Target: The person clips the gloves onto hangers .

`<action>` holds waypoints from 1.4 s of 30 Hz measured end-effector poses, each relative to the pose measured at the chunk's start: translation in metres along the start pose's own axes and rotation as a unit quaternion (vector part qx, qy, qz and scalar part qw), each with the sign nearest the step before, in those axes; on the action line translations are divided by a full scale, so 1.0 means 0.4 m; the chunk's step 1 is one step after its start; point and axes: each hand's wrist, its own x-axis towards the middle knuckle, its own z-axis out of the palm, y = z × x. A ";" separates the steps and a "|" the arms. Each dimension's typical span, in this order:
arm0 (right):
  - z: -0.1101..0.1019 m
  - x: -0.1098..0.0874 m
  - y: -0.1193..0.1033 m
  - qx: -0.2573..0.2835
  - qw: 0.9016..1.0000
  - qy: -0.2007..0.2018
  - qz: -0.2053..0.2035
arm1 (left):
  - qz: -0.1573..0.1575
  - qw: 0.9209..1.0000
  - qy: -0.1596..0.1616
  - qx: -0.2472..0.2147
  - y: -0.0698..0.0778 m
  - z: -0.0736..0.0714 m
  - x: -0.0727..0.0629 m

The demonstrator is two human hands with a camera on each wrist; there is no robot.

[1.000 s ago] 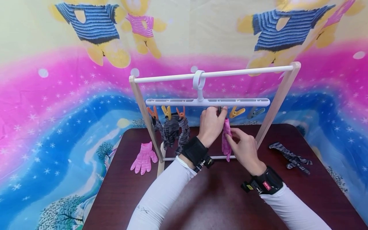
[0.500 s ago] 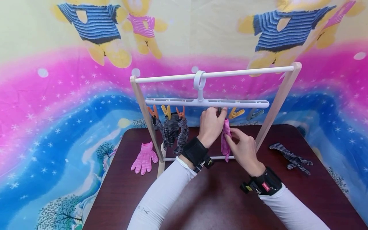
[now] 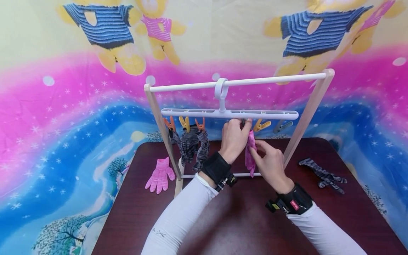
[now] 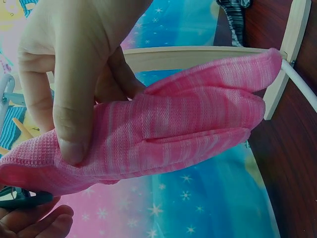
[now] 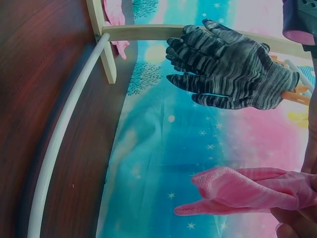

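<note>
My left hand [image 3: 234, 140] is just under the white clip hanger [image 3: 220, 113], pinching a dark clothespin [image 4: 25, 199] at the cuff of a pink knit glove [image 3: 250, 156]. The glove hangs with its fingers downward. My right hand [image 3: 271, 164] pinches the same glove below the cuff, its thumb flat on the knit in the left wrist view. In the head view my left hand covers most of the clothespin. I cannot tell whether the clothespin's jaws bite the cuff.
Orange and yellow clothespins hold black-and-grey gloves [image 3: 190, 143] on the hanger's left. Yellow [image 3: 262, 124] and grey [image 3: 283, 125] clothespins hang on its right. A wooden-sided rack [image 3: 299, 117] carries the hanger. Another pink glove [image 3: 160, 175] and a dark striped glove [image 3: 322, 175] lie on the table.
Hardly anything differs. My right hand and the lower end of the pink glove have shifted very slightly, while my left hand stays at the clothespin.
</note>
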 end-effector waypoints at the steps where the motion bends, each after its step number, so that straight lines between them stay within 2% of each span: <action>1: 0.000 0.001 -0.001 0.000 1.000 0.001 -0.001 | 0.000 1.000 0.000 0.001 0.001 0.000 0.000; 20: -0.001 0.008 -0.002 0.005 1.000 0.005 -0.007 | -0.009 1.000 -0.014 0.005 0.003 -0.001 0.003; 29: -0.001 0.009 -0.003 0.006 1.000 0.004 -0.005 | -0.006 1.000 -0.009 -0.009 0.003 0.000 0.000; 37: -0.005 0.011 -0.002 0.008 1.000 0.007 -0.004 | -0.024 1.000 -0.006 -0.015 0.011 0.001 -0.002; 42: -0.005 0.010 0.000 0.006 1.000 0.006 -0.003 | -0.024 1.000 -0.004 -0.012 0.010 0.005 -0.004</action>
